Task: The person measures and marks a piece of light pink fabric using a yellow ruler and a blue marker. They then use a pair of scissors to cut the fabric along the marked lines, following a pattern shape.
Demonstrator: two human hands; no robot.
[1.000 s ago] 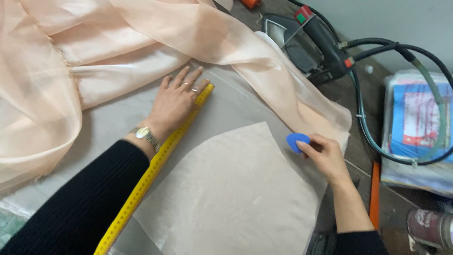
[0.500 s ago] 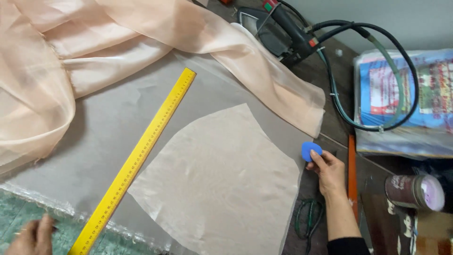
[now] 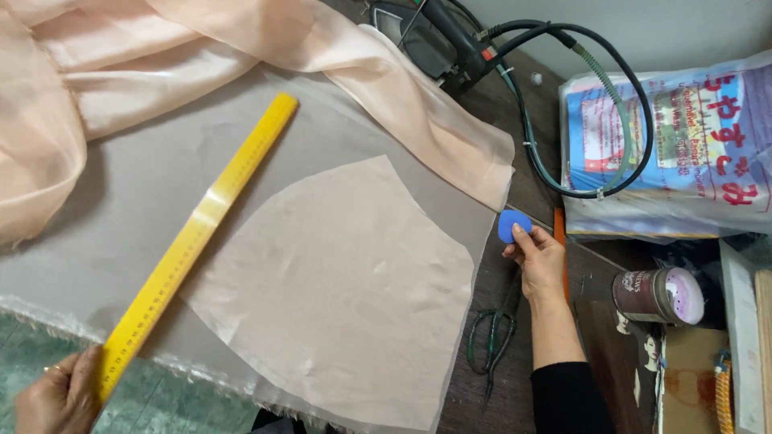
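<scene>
Your left hand [image 3: 60, 394], at the lower left corner of the frame, closes its fingers around the near end of a long yellow ruler [image 3: 197, 241], which runs diagonally up toward the upper middle of the frame. The ruler is flat, bright yellow and marked with fine black gradations along its edges; it lies across a sheet of sheer grey-beige fabric [image 3: 121, 217] spread over the bench [image 3: 498, 321].

Your right hand [image 3: 540, 259], right of centre, pinches a small blue piece of tailor's chalk [image 3: 513, 224] between thumb and fingers, just off the right edge of the sheer fabric. The chalk is a rounded, smooth wedge, held upright above the dark bench.

Between your hands lies a cut pattern piece [image 3: 338, 289], pale peach, with a curved upper edge and a straight right side, resting flat on the sheer fabric. A loose drape of peach cloth [image 3: 161, 56] bunches across the upper left of the frame.

A pair of dark scissors [image 3: 492, 341] rests on the bench just beside your right forearm. At the top of the frame sits a black steam iron [image 3: 434, 36] with a looping hose [image 3: 563, 104]. At the right sit a plastic-wrapped package [image 3: 667, 145] and a small tin [image 3: 659, 295] lying on its side.
</scene>
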